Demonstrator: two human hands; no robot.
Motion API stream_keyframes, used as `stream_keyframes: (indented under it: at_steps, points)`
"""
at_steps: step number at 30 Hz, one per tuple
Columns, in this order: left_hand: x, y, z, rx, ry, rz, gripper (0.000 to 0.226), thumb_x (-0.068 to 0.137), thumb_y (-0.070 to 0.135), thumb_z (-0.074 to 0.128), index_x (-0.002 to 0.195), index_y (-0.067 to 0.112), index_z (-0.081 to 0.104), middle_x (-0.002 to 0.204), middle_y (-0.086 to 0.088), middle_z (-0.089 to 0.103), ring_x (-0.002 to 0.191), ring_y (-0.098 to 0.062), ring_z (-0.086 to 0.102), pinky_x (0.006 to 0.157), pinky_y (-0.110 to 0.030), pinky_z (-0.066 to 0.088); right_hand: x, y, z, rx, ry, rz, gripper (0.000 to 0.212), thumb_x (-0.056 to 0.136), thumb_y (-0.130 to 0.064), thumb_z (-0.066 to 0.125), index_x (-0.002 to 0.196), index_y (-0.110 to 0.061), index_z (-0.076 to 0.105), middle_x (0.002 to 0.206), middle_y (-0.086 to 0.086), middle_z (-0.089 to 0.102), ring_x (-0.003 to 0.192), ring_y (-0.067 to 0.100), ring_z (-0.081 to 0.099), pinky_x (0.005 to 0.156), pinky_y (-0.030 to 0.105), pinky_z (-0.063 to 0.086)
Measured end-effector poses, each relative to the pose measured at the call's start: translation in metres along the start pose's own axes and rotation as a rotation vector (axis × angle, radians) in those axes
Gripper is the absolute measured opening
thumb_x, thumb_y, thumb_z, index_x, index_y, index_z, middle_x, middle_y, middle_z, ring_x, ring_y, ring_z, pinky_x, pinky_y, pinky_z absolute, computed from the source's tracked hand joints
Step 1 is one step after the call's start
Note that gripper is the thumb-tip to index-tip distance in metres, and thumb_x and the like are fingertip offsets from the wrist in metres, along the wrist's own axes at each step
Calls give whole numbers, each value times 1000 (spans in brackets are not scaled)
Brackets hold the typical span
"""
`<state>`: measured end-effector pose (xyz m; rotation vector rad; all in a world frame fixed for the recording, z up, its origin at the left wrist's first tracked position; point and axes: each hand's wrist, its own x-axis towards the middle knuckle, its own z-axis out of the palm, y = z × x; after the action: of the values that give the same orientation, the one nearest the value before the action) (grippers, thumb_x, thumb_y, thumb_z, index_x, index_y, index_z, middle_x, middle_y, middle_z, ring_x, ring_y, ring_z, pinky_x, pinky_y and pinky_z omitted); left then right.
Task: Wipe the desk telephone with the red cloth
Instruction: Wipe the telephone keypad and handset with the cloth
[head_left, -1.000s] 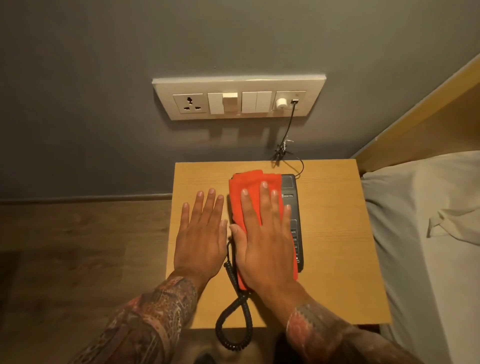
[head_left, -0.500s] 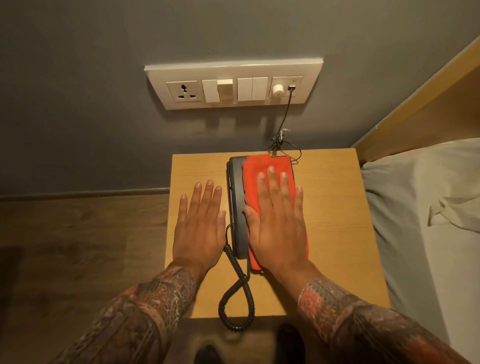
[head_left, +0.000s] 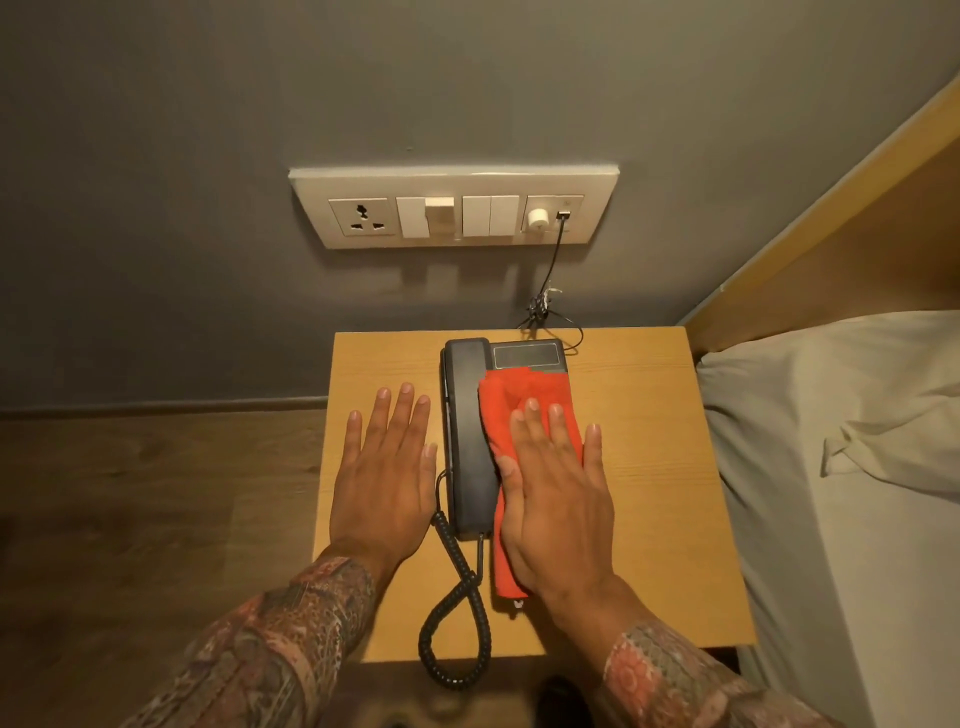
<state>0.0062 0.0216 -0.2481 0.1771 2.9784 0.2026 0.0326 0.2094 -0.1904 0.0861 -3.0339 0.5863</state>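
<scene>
Now right hand (head_left: 558, 499) presses red cloth (head_left: 530, 400) flat on telephone (head_left: 470, 441), wooden nightstand (head_left: 649, 467).

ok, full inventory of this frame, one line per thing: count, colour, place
bedside table: 1, light wood, centre, against the wall
desk telephone: 1, dark grey, on the table at the back, handset on its left side
coiled cord: 1, black, loops off the table's front edge
red cloth: 1, red, on the phone's keypad side
switch panel: 1, off-white, on the grey wall above the table
thin cable: 1, black, from panel down to the phone
bed: 1, pale sheet, right edge
left hand: flat on the table, left of the phone
right hand: flat, pressing the cloth
</scene>
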Motion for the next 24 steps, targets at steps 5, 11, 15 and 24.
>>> stream_keyframes:
  at_steps: [5, 11, 15, 24]
  points:
    - [-1, -1, 1, 10, 10, 9, 62, 110, 41, 7, 167, 18, 5, 178, -8, 7, 165, -28, 3, 132, -58, 15, 63, -20, -13, -5, -117, 100, 62, 112, -43, 20, 164, -12, 31, 173, 9, 28, 163, 28, 17, 132, 49, 4]
    - [-1, -1, 4, 25, 19, 5, 63, 109, 41, 3, 167, 18, 3, 178, -8, 7, 165, -28, 3, 133, -57, 15, 61, -7, 8, -69, -91, 1, 66, 112, -43, 22, 169, -13, 8, 178, 8, 6, 165, 26, -2, 132, 50, 5]
    - [0, -2, 4, 42, 12, 10, 62, 109, 41, 4, 167, 18, 1, 178, -9, 5, 165, -29, 2, 133, -57, 13, 48, 2, 20, -88, -4, -15, 66, 111, -40, 29, 168, -10, 17, 177, 9, 14, 165, 26, 4, 132, 52, 8]
    - [0, 0, -2, 12, -27, 4, 64, 108, 41, 4, 167, 17, 4, 178, -9, 6, 165, -30, 1, 133, -57, 10, 20, 15, 32, -88, 14, 5, 64, 111, -44, 20, 169, -20, 17, 179, -1, 10, 165, 25, 3, 128, 60, 17]
